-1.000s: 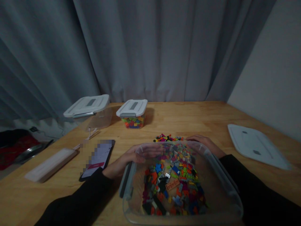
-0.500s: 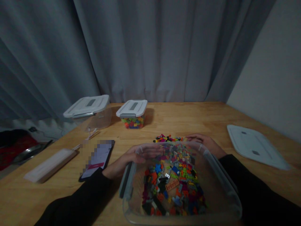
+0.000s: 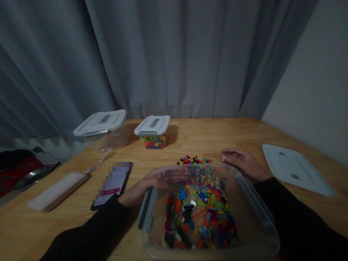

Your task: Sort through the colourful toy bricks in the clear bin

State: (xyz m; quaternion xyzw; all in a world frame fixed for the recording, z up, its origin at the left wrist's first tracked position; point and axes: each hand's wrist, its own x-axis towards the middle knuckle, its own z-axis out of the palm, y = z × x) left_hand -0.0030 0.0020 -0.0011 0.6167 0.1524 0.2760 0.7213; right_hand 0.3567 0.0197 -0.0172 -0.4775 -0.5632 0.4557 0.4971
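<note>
Left hand [image 3: 152, 184]: laid on the far left rim of the clear plastic tub [image 3: 258, 214], fingers [image 3: 174, 173] straight and close together, stretched flat along the far edge; nothing clamped between them. Clear plastic tub: at the near middle of the wooden table [image 3: 217, 136], lid off, floor covered with a loose layer of small multicoloured building bricks [image 3: 199, 210].

Right hand [image 3: 241, 161]: just beyond the far right corner of the tub, raised a little above the table, fingers curled inward with only a narrow gap; whether anything sits inside the curl cannot be told. Nearest item: small heap of mixed coloured bricks [image 3: 193, 159] on the table, just left of the fingertips, apart from them.

Flat grey lid [image 3: 296, 168]: well right of that hand. Dark smartphone [image 3: 112, 183]: just left of the left wrist
</note>
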